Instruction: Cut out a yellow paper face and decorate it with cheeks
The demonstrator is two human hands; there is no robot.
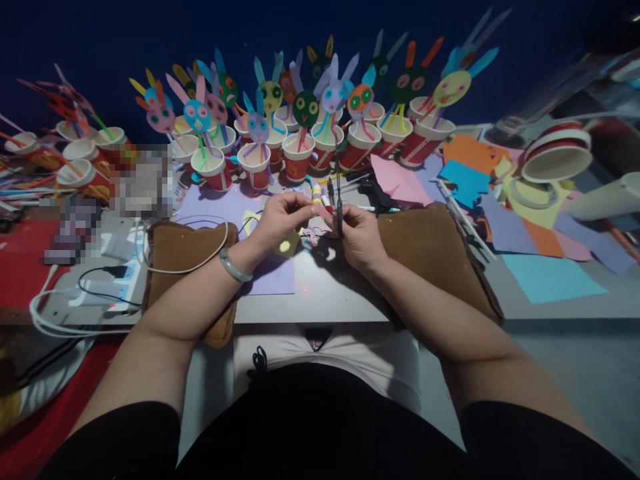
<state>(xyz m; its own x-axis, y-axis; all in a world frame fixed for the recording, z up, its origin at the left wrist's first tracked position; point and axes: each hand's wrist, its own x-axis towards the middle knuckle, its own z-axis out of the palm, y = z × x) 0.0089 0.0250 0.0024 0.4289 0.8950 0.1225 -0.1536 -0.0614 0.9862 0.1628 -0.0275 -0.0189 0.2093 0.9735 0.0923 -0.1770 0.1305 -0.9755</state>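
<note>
My left hand [287, 219], with a pale bangle on its wrist, pinches a small piece of pink paper [323, 212]. My right hand [359, 235] is closed round the handles of dark scissors [339, 200], whose blades point up and away from me at the paper's right side. Just beyond my fingers stands a yellow glue stick [317, 194]. Small paper scraps [315, 235] lie on the white table below my hands. A purple sheet [274, 277] and a yellow piece with a hole cut in it [286, 246] are under and beside my left hand.
Red-and-white paper cups [299, 157] with rabbit-faced paper figures line the back. Brown cushions [435, 257] lie under both forearms. Coloured paper [465, 181] and stacked cups [557, 157] are at right. A power strip [131, 283], cables and a phone [75, 230] are at left.
</note>
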